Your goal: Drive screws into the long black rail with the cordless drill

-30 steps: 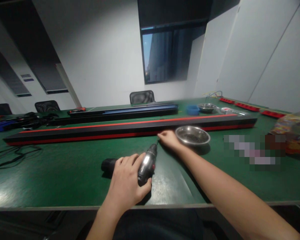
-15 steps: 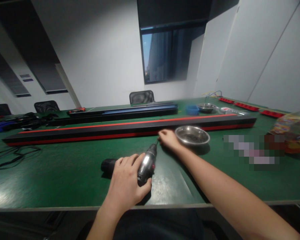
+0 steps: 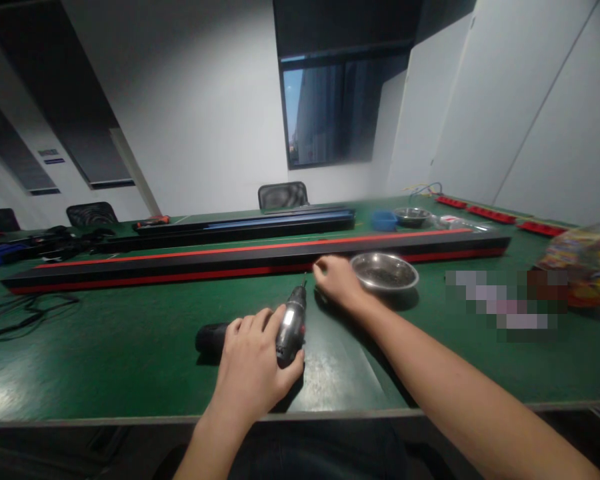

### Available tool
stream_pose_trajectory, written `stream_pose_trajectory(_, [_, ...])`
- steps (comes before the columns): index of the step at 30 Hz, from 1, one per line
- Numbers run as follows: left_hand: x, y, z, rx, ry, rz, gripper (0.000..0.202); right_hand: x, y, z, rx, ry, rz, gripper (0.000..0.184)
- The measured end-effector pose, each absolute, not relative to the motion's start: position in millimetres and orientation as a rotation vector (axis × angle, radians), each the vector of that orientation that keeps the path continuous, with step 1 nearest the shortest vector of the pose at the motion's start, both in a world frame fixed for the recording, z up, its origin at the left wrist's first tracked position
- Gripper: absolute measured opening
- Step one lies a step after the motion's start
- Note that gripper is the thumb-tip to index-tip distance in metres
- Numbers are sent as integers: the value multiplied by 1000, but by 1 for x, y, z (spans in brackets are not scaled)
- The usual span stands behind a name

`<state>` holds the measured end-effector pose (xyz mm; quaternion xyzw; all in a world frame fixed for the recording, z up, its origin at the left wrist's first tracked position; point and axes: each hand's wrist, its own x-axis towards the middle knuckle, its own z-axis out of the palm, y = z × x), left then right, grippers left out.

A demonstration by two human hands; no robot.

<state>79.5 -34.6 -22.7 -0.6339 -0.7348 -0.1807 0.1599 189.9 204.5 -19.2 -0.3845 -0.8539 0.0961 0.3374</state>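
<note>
My left hand point(image 3: 255, 360) is wrapped over the body of a grey and black cordless drill point(image 3: 293, 322), which lies on its side on the green table. Its bit points away from me, toward a long black and red bar point(image 3: 220, 261). Just right of the bit tip is my right hand point(image 3: 336, 280), fingers curled in a pinch; whatever they hold is too small to make out. Beside that hand stands a round steel bowl point(image 3: 385, 283) with small dark pieces in it, close against the bar.
Black cables point(image 3: 25, 308) lie at the left. Behind the bar are more long dark bars point(image 3: 260, 223), a blue container point(image 3: 384, 220) and a second steel bowl point(image 3: 413, 216). At the right stands a plastic bag of colourful packets point(image 3: 590, 260), near red power strips point(image 3: 490, 213).
The drill's bit has swung slightly left, away from my right hand, which earlier was at the bit tip. My left hand keeps its hold on the drill.
</note>
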Motion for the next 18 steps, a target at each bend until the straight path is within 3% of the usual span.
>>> stream_pose_trajectory(9, [85, -17, -20, -1606, -2224, -356, 66, 234, 214, 46, -1562, -2218, 34, 45])
stream_pose_trajectory(18, [85, -12, -19, -1564, -2249, -369, 61, 275, 238, 17, -1770, -2166, 248, 47])
